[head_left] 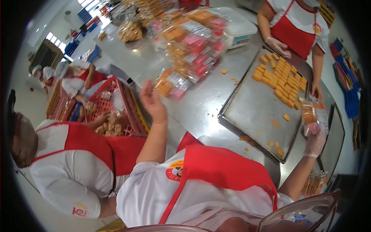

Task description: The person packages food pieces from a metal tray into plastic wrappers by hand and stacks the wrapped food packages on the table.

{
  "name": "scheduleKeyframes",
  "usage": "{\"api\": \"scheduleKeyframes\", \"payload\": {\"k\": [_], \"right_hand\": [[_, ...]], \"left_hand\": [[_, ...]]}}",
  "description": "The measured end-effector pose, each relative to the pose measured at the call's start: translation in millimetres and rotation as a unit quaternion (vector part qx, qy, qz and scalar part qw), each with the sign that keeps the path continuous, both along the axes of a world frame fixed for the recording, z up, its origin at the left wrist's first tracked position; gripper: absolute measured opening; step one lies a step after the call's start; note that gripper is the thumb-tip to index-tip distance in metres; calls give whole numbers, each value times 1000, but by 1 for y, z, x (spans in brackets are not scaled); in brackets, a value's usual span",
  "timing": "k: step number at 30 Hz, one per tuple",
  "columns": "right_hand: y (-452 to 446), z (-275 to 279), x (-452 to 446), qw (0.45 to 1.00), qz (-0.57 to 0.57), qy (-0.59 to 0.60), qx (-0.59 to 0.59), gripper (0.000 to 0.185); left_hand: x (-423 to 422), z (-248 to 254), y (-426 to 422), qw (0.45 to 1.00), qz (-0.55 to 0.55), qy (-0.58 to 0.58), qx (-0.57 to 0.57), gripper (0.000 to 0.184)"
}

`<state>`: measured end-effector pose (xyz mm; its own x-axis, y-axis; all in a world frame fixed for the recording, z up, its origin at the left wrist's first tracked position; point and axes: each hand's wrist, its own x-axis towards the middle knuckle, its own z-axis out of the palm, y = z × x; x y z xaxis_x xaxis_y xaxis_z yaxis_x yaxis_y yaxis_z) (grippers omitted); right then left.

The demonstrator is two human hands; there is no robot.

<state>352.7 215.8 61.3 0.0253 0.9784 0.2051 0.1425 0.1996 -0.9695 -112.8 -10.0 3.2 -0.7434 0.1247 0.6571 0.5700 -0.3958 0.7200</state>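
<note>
My left hand (154, 103) is raised at the table's left edge, its fingers loosely extended and nothing held in them. Just beyond its fingers lies a clear packet of orange-brown cake pieces (165, 86) with a white label and pink part. My right hand (316, 142), in a clear glove, grips the lower end of a similar packet (310, 113) over the tray's right side. A co-worker's hand (317, 92) is at the top of that same packet. Between my hands, a metal tray (249, 116) holds rows of small golden cake pieces (281, 79) and a few loose ones.
Filled packets (193, 46) are piled high at the table's far side, beside a white plastic tub (235, 29). Crumbs dot the steel table (197, 112). At left, a co-worker (73, 154) stands close by a red crate (129, 104) holding bagged goods.
</note>
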Motion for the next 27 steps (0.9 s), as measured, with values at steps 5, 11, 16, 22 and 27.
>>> {"api": "scheduleKeyframes", "payload": {"k": [5, 11, 16, 22, 27], "right_hand": [[-62, 17, -125, 904, 418, -68, -66, 19], [-113, 4, -194, 810, 556, -167, 79, 19], [-110, 10, -196, 722, 618, -212, 227, 11], [-84, 13, -141, 810, 544, -136, 170, 10], [-66, 3, -82, 900, 420, -36, -115, 18]], "left_hand": [[79, 51, 12, 887, -346, 54, -300, 63], [92, 27, 4, 772, -481, -40, -414, 82], [99, 23, -3, 723, -530, -183, -404, 89], [7, 46, -1, 853, -186, 98, -478, 82], [-64, 59, 17, 737, -7, 134, -662, 86]]}}
